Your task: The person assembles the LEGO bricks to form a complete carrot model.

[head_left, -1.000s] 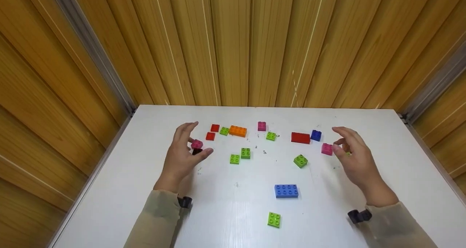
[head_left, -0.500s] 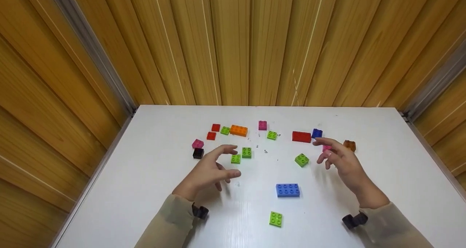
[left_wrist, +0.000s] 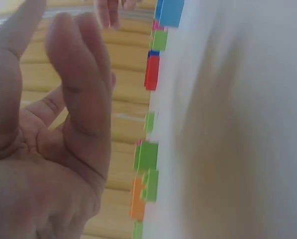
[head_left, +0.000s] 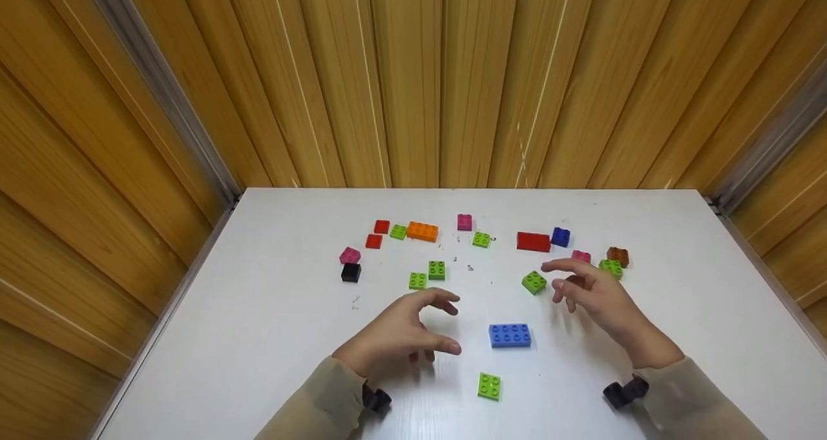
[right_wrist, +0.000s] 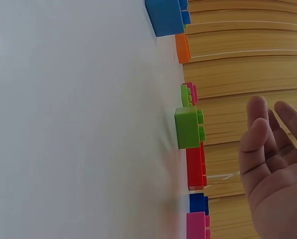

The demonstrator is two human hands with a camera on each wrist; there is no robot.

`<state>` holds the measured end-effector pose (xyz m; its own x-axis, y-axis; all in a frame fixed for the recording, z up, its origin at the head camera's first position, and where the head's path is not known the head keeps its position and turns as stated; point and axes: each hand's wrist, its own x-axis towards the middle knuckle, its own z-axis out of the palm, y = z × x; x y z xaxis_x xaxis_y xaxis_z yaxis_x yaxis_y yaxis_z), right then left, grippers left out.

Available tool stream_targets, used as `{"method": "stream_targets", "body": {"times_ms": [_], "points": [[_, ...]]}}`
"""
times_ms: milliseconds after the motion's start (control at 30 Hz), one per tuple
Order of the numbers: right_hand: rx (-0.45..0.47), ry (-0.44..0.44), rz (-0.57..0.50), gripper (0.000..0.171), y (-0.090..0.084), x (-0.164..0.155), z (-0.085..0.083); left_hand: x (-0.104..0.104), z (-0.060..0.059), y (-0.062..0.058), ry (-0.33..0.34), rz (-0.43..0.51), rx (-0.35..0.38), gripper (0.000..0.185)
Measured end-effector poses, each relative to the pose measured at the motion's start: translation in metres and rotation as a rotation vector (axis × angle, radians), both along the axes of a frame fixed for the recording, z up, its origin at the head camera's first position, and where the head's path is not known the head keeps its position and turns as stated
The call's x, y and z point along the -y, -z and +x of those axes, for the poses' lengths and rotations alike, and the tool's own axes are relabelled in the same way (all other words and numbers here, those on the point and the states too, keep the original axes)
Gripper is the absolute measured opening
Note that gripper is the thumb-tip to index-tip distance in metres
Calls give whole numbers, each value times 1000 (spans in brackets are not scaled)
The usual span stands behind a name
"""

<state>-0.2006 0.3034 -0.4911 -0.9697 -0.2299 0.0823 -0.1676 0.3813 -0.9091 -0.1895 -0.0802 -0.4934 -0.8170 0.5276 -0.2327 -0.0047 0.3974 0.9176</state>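
Note:
My left hand (head_left: 407,333) hovers over the table left of a blue eight-stud toy brick (head_left: 510,336), thumb and fingers spread apart with nothing between them. In the left wrist view its shadow falls on the white surface beside the fingers. My right hand (head_left: 597,298) is also raised, loosely bent and holding nothing, just right of a tilted green brick (head_left: 534,283). Behind its fingers a pink brick (head_left: 581,256) is partly covered. A flat lime brick (head_left: 489,386) lies nearest the front, below the blue one. Two green bricks, one of them a taller block (head_left: 437,270), lie beyond my left hand.
On the white table (head_left: 194,375), a black brick (head_left: 351,272) and a pink one lie at left. Farther back are an orange brick (head_left: 422,231), a red brick (head_left: 533,241) and a dark blue brick (head_left: 561,236). A brown brick (head_left: 618,256) lies at right. Wood-patterned panels (head_left: 413,78) enclose the table.
My left hand has moved right and toward the front, away from the black and pink bricks. My right hand has shifted left and slightly nearer, uncovering the brown and green bricks. The bricks stay put.

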Motion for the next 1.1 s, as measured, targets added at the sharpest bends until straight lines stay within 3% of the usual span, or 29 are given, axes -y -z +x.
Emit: {"method": "stream_targets", "body": {"times_ms": [300,433,633,867,1100], "points": [[151,-117,123,53,1,10,0,-19,16,9,65,-40,69,57],[197,-183,150,51,4,14,-1,-27,20,14,80,-82,51,50],[124,-273,280,45,8,20,1,-36,23,17,112,-131,-3,46],[97,-266,356,37,9,25,8,-43,28,20,159,-135,-96,39],[97,-282,365,29,12,26,9,-48,31,24,167,-128,-78,26]]}}
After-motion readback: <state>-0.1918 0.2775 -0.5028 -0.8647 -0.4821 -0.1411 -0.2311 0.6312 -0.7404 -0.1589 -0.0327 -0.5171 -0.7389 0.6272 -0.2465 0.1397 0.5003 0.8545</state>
